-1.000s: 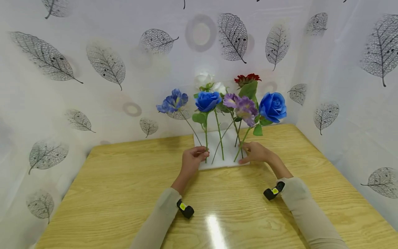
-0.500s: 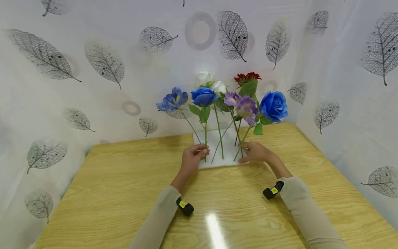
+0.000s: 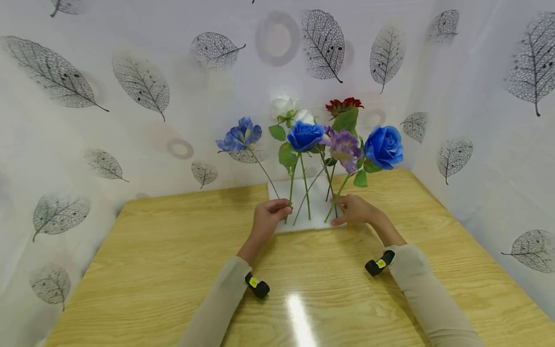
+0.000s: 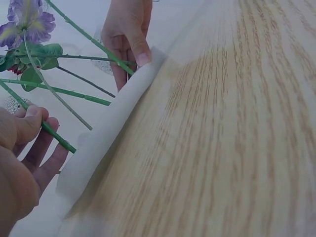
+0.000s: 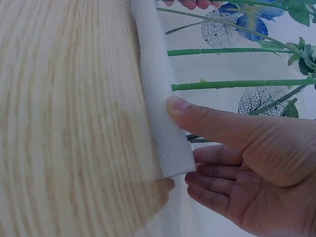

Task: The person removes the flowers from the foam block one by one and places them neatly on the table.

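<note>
My left hand [image 3: 268, 217] pinches the green stem [image 4: 58, 138] of a blue artificial rose [image 3: 305, 136] between thumb and fingers. The stem's lower end meets the white foam board [image 3: 318, 207] near its front left part, and the rose leans right, partly in front of the purple iris [image 3: 345, 152]. At the board's right end my right hand [image 3: 355, 210] grips it, the thumb [image 5: 180, 104] on its front top edge and the fingers [image 5: 212, 185] along its end. A blue iris [image 3: 240, 136] stands tilted left, just behind the left hand.
Also standing in the board are white roses [image 3: 284, 106], a red flower [image 3: 344, 106] and a second blue rose [image 3: 383, 148] above the right hand. The board lies near the back edge of the wooden table [image 3: 182, 260]. A leaf-print curtain [image 3: 165, 159] hangs behind.
The blue rose in my left hand first shifted slightly left, then swung right towards the purple iris, its stem now slanting. My right hand stays at the board's end. The view tilted slightly.
</note>
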`<action>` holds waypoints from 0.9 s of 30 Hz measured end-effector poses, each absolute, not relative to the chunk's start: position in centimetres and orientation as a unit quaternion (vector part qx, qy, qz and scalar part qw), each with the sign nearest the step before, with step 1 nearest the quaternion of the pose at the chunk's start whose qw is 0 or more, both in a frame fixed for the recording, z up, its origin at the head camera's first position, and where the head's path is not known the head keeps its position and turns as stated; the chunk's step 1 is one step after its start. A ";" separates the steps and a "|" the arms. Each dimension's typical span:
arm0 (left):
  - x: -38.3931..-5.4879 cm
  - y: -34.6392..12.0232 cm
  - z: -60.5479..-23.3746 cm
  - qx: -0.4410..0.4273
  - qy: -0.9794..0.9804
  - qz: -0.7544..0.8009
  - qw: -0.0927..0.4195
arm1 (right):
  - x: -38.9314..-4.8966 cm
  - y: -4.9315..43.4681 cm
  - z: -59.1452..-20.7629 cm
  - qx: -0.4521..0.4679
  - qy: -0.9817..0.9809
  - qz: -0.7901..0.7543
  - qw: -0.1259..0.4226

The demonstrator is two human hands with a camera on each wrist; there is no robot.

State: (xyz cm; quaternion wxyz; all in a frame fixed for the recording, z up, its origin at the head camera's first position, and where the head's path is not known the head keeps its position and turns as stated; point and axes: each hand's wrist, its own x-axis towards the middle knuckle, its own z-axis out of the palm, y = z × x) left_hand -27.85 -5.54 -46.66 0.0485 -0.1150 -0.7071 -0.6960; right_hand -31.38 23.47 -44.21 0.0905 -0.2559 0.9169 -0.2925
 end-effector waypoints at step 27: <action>-28.0 -5.7 -46.7 -0.131 -0.710 -0.691 0.051 | -31.3 23.5 -44.3 -0.250 0.914 -0.305 0.096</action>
